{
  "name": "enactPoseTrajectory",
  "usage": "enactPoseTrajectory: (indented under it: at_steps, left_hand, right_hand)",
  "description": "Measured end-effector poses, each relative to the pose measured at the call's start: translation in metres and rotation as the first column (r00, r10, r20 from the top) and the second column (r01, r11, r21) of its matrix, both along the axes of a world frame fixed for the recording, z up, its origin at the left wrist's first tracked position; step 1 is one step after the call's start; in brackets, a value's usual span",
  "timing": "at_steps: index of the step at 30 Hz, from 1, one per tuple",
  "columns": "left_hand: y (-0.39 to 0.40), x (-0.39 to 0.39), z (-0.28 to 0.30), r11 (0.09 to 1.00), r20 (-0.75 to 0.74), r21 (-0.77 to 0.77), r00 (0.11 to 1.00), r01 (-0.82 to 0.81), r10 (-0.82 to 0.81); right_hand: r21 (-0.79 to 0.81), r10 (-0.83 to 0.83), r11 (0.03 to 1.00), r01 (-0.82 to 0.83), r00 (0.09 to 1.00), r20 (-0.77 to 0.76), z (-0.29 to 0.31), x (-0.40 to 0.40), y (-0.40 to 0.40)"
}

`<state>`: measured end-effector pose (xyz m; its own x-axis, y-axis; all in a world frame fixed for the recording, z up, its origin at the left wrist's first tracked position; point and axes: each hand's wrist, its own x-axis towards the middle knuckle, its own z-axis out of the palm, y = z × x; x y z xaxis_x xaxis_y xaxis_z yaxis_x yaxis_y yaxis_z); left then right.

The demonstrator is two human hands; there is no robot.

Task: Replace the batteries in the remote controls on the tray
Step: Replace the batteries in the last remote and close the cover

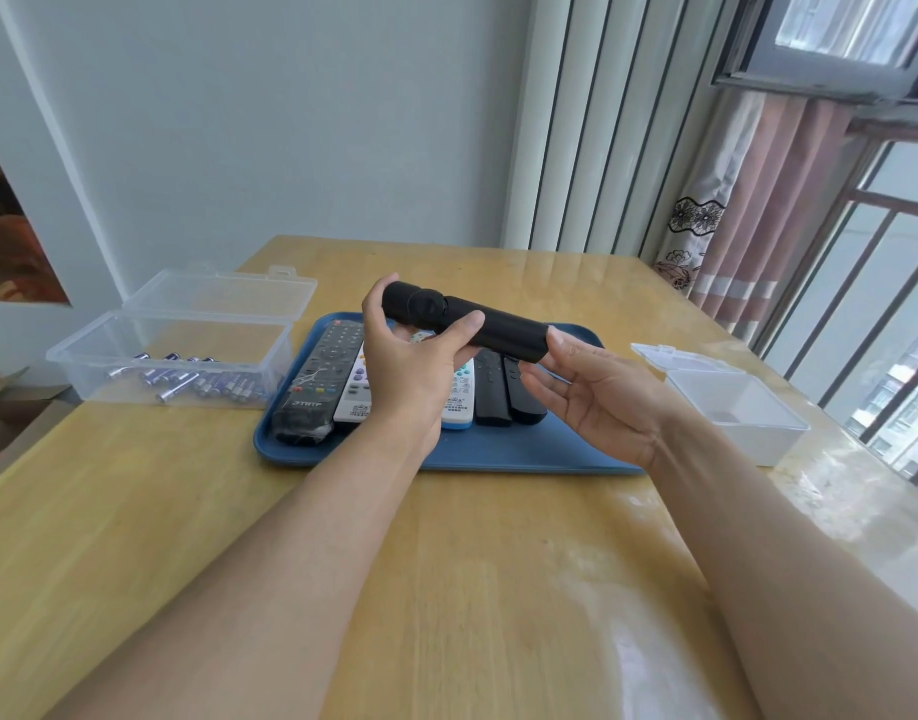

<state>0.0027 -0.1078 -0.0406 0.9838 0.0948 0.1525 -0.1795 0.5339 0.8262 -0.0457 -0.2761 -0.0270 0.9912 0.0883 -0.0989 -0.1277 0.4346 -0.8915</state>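
Blue tray (pixel 498 452) mid-counter (pixel 446 563), bare wood toward near edge | left hand (pixel 410 366) grips black remote (pixel 464 320) above tray | right hand (pixel 597 392), fingers loosely spread, touches its end

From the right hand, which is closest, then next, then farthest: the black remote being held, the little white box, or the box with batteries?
1. Black remote: held above the tray, its end touching the right hand at the fingers.
2. Little white box: open, on the table just to that hand's right.
3. Box with batteries: far across on the left, past the tray.
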Motion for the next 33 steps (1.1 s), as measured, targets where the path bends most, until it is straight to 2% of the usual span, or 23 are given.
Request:
enactPoseTrajectory:
  at_steps: [13,24,27,31,33]
  left_hand:
    - [0.003,0.001,-0.001,0.999,-0.011,0.032,1.0,-0.002,0.002]
    - [0.005,0.0,0.002,1.0,0.004,0.029,1.0,-0.007,0.006]
    - [0.003,-0.001,0.001,0.999,0.01,0.035,1.0,-0.026,0.026]
    - [-0.004,-0.006,0.0,0.991,0.049,0.13,0.998,0.02,-0.027]
    - [-0.006,-0.004,0.001,0.986,0.062,0.165,0.997,0.026,-0.036]
  right_hand:
    - [0.026,-0.014,1.0,0.014,1.0,-0.022,-0.007,0.004,0.002]
    - [-0.003,-0.03,1.0,0.03,0.999,0.017,-0.005,0.003,0.005]
    - [-0.004,-0.073,0.997,0.073,0.997,0.017,-0.004,0.003,0.006]
    - [-0.071,-0.126,0.989,0.127,0.992,0.029,0.001,0.0,0.01]
    - [-0.073,-0.203,0.976,0.207,0.978,0.049,0.005,0.0,0.01]
